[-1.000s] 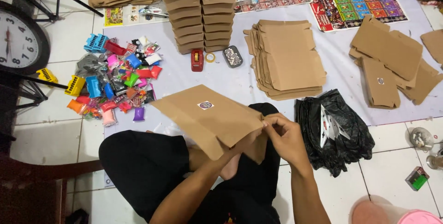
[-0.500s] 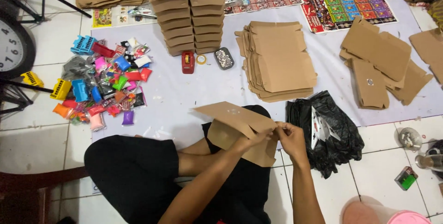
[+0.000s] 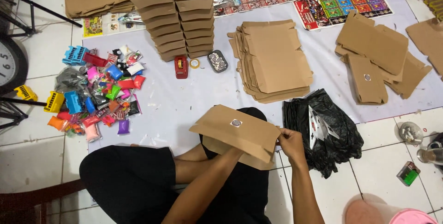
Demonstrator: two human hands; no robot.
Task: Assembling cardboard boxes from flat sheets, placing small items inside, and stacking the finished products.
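Both hands' fingers [image 3: 285,136] apparently pinch cardboard box [image 3: 237,131].

Two columns of folded boxes [image 3: 167,16] far left, one tape dispenser [image 3: 181,66], one black bag [image 3: 330,127] (near right), one clock [image 3: 10,62].

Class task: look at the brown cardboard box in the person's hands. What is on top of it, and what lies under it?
On top of the box sits one small round sticker. Under it show the person's lap and left forearm; the left hand is covered. The right hand grips its right edge.
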